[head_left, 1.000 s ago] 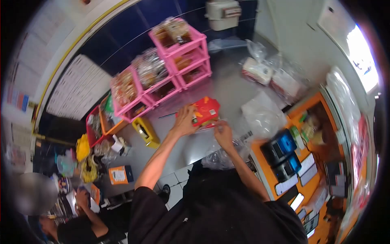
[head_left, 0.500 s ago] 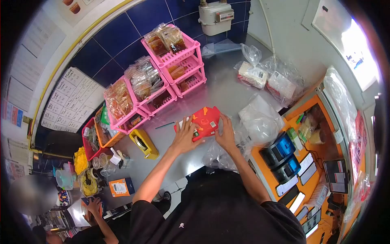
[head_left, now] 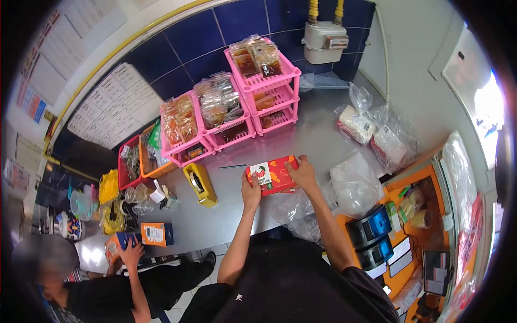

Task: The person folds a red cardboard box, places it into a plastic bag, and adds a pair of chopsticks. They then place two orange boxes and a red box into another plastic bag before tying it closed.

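A red food box (head_left: 278, 180) with orange drawings and a white printed panel is between my hands, over the steel counter. My left hand (head_left: 251, 192) grips its left end, thumb near the panel. At the right end, the fingers of my right hand (head_left: 303, 175) are closed on the upper corner. Below the box lies a crumpled clear plastic bag (head_left: 302, 227), near my right forearm. A thin dark stick (head_left: 232, 166) lies just left of the box. Further left stands a yellow tape dispenser (head_left: 207, 197).
Pink stacked racks (head_left: 272, 82) hold sauce packets at the back. Bagged boxes (head_left: 355, 124) and a white plastic bag (head_left: 356, 185) lie to the right, by an orange shelf with card terminals (head_left: 371, 237). At left, a co-worker's hand (head_left: 131, 253) touches a box beside an orange-blue box (head_left: 157, 234).
The red box has been turned so its white printed panel shows, and my hands now grip its ends. My view has shifted left; the co-worker shows more fully.
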A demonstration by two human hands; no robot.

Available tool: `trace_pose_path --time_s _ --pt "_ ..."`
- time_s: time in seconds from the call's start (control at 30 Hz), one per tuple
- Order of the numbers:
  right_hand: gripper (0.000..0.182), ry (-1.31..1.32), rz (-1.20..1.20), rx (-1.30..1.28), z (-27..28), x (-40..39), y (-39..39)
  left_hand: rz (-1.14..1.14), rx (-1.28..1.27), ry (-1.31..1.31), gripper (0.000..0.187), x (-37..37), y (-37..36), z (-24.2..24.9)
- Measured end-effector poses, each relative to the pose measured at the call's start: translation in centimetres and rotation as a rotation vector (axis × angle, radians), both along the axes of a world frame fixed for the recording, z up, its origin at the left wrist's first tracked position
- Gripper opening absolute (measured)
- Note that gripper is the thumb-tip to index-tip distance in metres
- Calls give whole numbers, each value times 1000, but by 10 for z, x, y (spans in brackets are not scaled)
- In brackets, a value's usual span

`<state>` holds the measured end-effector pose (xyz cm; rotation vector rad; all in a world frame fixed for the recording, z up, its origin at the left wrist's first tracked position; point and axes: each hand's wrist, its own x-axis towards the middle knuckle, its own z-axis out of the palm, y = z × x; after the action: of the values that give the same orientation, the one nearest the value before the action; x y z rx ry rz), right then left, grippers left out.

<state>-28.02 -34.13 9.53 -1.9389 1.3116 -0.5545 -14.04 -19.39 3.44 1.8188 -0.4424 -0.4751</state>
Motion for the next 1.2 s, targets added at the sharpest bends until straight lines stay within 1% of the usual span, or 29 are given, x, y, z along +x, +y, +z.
trace_pose_path --time_s 0.07,0.1,0.13,0.17,0.2,0.23,0.3,0.33,0.37,0.4,0.43,0.5,0.6,0.63,0.67,0.7,0.73,0.8,0.83,0.87,0.9,0.93,0.97,1.0,1.03,1.07,1.1,1.13,1.2 --pt "59 13 0 38 8 0 -2 -59 195 142 63 -12 0 66" --pt "56 24 -17 86 11 -1 -1 -52 155 156 62 -17 -1 74" --pt "56 19 -8 78 11 -3 0 -43 147 152 62 -15 -2 58" --pt "52 -2 -18 87 10 -8 1 -39 123 4 62 -11 -3 26" --pt "49 -21 -26 95 13 -10 0 -32 99 -141 63 -14 -7 33" --pt "49 -21 -21 92 16 -10 -1 -43 120 -115 64 -18 -5 40" --pt "42 -70 -61 29 18 -14 -1 -67 134 -63 64 -17 -9 53" --pt "42 -67 -55 34 8 -15 0 -96 151 -10 64 -18 -7 56" --pt "39 -32 -28 -14 -6 -14 0 -90 153 -10 64 -18 -6 49" --pt "35 -2 -2 -66 -14 -12 0 -94 168 -110 64 -16 -8 36" --pt "35 -11 1 -76 -6 -11 4 -99 176 -212 64 -15 -11 33" --pt "30 63 41 -61 3 -16 18 -91 146 -225 64 -18 -12 33" --pt "36 16 44 -31 -3 -18 27 -127 157 -168 67 -19 -9 37" --pt "36 12 42 -30 -16 -18 28 -152 159 -288 68 -19 -7 33" --pt "40 -87 51 -131 -31 -19 31 -178 166 -404 69 -20 -3 28" --pt "44 -181 59 -227 -38 -25 37 -184 179 -399 69 -20 3 24" --pt "44 -182 56 -223 -43 -30 34 -239 192 -379 69 -14 4 22" --pt "64 -293 166 -113 -48 -40 25 -288 213 -358 69 -8 8 23" --pt "64 -298 161 -103 -38 -46 24 -343 138 -465 67 -7 12 29" --pt "73 -275 282 -183 -26 -53 17 -398 53 -574 65 -3 9 37" --pt "83 -246 405 -259 -14 -59 11 -402 58 -574 65 2 9 50" --pt "83 -244 404 -250 -8 -62 5 -618 200 -678 62 9 10 66" --pt "87 -134 587 -287 -4 -62 -4 -832 344 -773 59 13 8 78" --pt "90 -22 774 -322 -1 -61 -9 -830 353 -761 59 15 2 86" --pt "90 -22 783 -312 2 -57 -13 -960 476 -761 59 19 -5 93" --pt "85 71 847 -332 7 -50 -19 -1085 598 -763 59 23 -13 99" --pt "80 164 907 -353 8 -45 -23 -1140 645 -747 62 24 -19 103" --pt "80 161 911 -353 6 -41 -23 -1137 649 -746 62 23 -22 106" --pt "77 199 993 -510 -3 -34 -22 -1171 721 -821 53 18 -26 110"
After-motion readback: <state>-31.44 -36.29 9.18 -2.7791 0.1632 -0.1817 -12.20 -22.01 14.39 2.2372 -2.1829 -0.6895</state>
